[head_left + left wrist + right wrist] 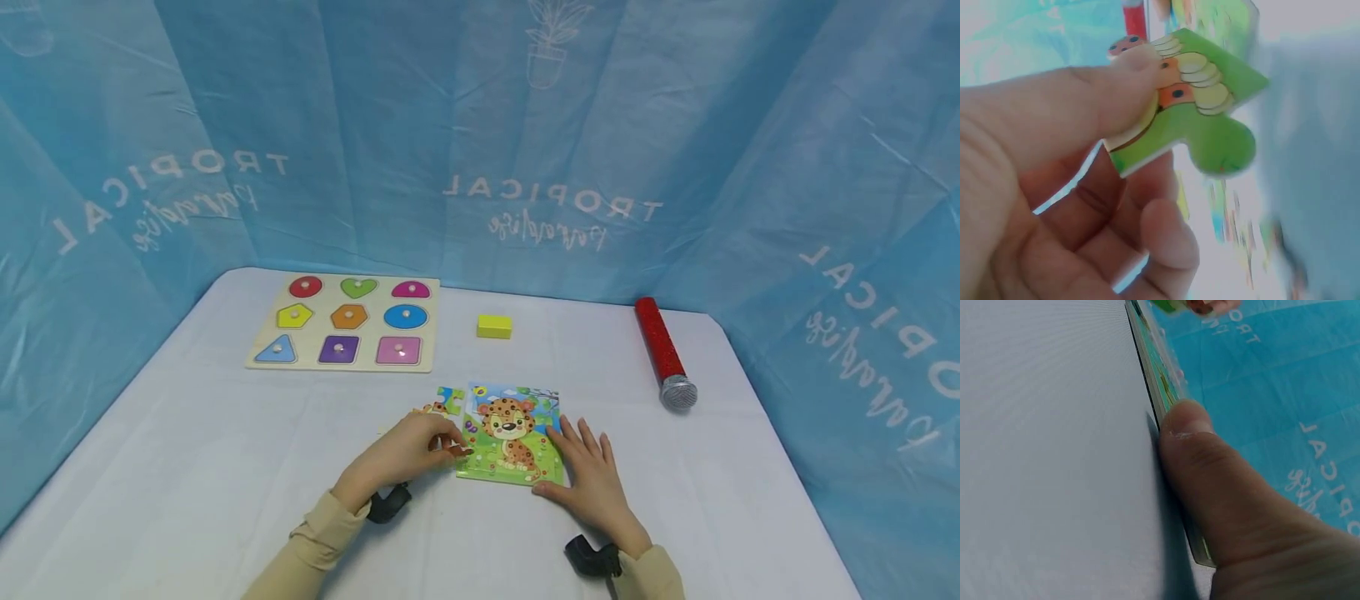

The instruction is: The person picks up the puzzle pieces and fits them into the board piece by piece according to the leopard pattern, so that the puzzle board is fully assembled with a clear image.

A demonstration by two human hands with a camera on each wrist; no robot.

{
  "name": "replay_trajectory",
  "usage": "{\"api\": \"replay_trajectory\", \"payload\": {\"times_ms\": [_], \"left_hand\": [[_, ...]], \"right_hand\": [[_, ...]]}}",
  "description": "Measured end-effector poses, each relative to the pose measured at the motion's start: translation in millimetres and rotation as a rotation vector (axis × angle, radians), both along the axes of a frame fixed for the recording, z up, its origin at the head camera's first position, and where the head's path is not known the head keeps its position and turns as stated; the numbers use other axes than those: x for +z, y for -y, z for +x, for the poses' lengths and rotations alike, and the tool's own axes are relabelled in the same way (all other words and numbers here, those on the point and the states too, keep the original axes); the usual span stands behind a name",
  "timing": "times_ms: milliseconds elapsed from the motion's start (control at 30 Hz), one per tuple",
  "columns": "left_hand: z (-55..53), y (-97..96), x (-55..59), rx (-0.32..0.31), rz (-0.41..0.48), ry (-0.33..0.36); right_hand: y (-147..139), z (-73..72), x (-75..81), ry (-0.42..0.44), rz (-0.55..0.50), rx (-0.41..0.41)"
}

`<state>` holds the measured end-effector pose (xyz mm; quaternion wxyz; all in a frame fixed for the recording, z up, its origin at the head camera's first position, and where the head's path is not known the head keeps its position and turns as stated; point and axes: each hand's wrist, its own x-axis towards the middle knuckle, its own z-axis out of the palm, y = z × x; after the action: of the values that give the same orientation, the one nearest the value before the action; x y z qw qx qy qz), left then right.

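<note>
My left hand [405, 451] pinches a green jigsaw piece [1229, 147] between thumb and fingers, over the left edge of the leopard puzzle board [491, 467]. In the left wrist view the piece shows orange and cream parts with dark spots and a round green tab. My right hand [592, 482] rests at the board's lower right corner with its fingers spread. In the right wrist view the thumb [1188, 422] presses along the board's near edge. Another jigsaw piece [452, 398] lies just left of the board, and my left hand partly hides the pieces there.
A wooden shape board [375, 296] with knobbed pieces lies at the back left. A yellow block [494, 327] stands behind the puzzle. At the right lies a red microphone [660, 342] with a silver head. Blue curtains [480, 125] border the white table [187, 467].
</note>
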<state>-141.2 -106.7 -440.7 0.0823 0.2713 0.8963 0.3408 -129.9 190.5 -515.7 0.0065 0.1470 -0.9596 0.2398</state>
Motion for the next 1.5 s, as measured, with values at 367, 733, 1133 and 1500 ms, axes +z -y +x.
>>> {"api": "replay_trajectory", "payload": {"times_ms": [367,733,1133,1500], "left_hand": [[-30.1,-62.0,-12.9,-0.151,-0.024,-0.007],[-36.1,-78.6,-21.0,-0.145,-0.085,-0.021],[-29.5,-66.5,-21.5,-0.041,-0.136,-0.067],[-29.0,-37.5,-20.5,0.017,-0.148,-0.034]], "right_hand": [[-0.1,0.0,0.8,-0.009,-0.020,0.023],[-3.8,-1.5,2.1,0.016,-0.014,0.011],[-5.2,0.1,2.3,-0.021,-0.016,0.021],[-4.5,-2.1,0.2,0.026,-0.011,0.005]]}}
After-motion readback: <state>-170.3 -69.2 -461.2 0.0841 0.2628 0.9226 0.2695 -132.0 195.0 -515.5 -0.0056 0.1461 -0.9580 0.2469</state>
